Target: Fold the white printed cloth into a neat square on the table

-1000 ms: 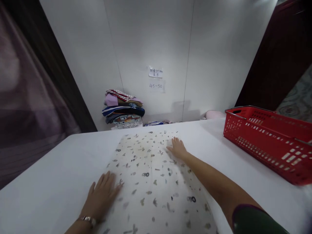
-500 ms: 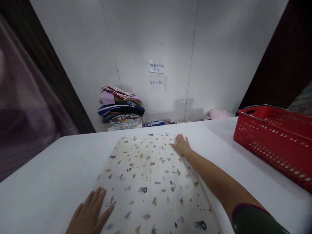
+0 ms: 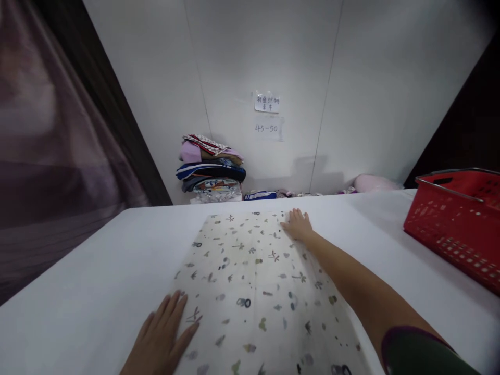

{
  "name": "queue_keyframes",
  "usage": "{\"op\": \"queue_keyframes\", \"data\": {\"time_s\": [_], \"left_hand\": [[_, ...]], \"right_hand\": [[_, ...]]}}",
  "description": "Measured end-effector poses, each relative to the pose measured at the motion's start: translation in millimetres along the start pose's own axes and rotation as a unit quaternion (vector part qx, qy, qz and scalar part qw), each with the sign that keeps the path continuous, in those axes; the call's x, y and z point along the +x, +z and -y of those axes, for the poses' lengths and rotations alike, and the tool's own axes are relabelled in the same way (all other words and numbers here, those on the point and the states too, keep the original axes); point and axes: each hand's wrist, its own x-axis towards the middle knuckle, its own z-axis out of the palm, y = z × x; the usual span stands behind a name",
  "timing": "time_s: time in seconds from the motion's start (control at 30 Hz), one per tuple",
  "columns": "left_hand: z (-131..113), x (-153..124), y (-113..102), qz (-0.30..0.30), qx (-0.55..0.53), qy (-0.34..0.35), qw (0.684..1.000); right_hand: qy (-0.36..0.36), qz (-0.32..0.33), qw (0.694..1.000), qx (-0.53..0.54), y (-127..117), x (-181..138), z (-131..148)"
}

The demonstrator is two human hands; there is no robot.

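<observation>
A cream cloth (image 3: 255, 284) printed with small plants and other figures lies flat, as a long rectangle, on the white table (image 3: 117, 260). Its near end runs out of view at the bottom. My left hand (image 3: 162, 333) rests open on the cloth's left edge, close to me, fingers stretched forward and thumb over the print. At the far right corner, my right hand (image 3: 297, 225) lies open with spread fingers on the fabric. The right forearm passes over the cloth's right edge and hides part of it.
A red perforated basket (image 3: 449, 224) with a metal handle stands at the right. Behind the table, a stack of folded clothes (image 3: 213, 169) leans near the wall, with a pink bundle (image 3: 373, 183) farther right. A purple curtain (image 3: 50, 156) hangs at the left.
The view has turned slightly left, so everything appears shifted right. Both hands stay at about the same places on the cloth, which looks unchanged.
</observation>
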Motion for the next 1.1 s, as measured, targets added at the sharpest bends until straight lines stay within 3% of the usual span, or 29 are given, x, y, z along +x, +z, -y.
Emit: {"op": "queue_keyframes", "data": {"time_s": [0.2,0.5,0.63,0.83,0.97,1.1], "left_hand": [[-11.1,2.3,-9.4,-0.002,-0.017,-0.031,0.999],[-17.9,3.7,-16.3,0.032,0.002,-0.063,0.998],[-18.4,2.5,-14.7,0.024,0.007,-0.063,0.998],[-19.6,0.3,-13.9,0.009,0.009,-0.061,0.998],[-20.5,0.7,-13.6,0.008,-0.001,-0.067,0.998],[-23.4,3.6,-17.5,0.016,-0.023,-0.075,0.997]], "right_hand": [[-0.161,0.021,0.986,0.039,-1.8,14.3,60.2],[-0.138,0.067,0.987,0.051,-1.2,24.5,80.0],[-0.196,0.035,0.978,0.064,-2.2,25.0,114.3],[-0.177,0.101,0.977,0.056,3.0,36.0,151.2],[-0.176,0.107,0.976,0.073,-4.7,12.0,145.8],[-0.214,0.098,0.968,0.084,-8.5,-56.7,115.7]]}}
